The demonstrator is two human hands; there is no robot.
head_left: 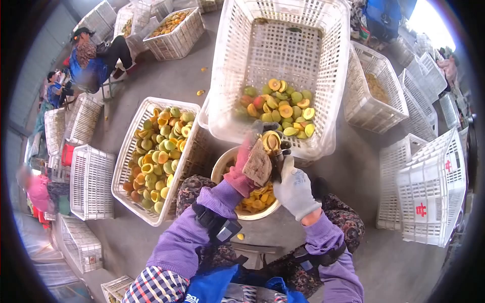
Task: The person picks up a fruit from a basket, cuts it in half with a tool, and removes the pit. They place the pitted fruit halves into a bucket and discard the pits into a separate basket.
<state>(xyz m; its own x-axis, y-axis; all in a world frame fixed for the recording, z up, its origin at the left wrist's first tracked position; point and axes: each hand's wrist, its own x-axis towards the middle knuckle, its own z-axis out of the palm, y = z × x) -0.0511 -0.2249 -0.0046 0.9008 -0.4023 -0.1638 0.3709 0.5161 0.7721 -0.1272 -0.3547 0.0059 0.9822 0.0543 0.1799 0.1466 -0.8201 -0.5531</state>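
Note:
My left hand [246, 164], in a pinkish-red glove with dark fingertips and a worn brown patch over it, grips a yellow peach half [272, 142] with its cut side up. My right hand [293, 184] wears a whitish glove with dark fingertips. Its fingers are closed right beside the fruit; what they hold is hidden. Below both hands stands a round tub [273, 208] with orange-yellow pieces inside. Just ahead, a large white crate [331, 96] holds greenish-yellow peaches, many of them cut in half.
To the left, a white crate [119, 178] is filled with halved peaches. More white crates [92, 183] line the left side, and others [429, 187] are stacked at right. A seated person [90, 63] is at upper left. A few fruit pieces lie on the grey floor.

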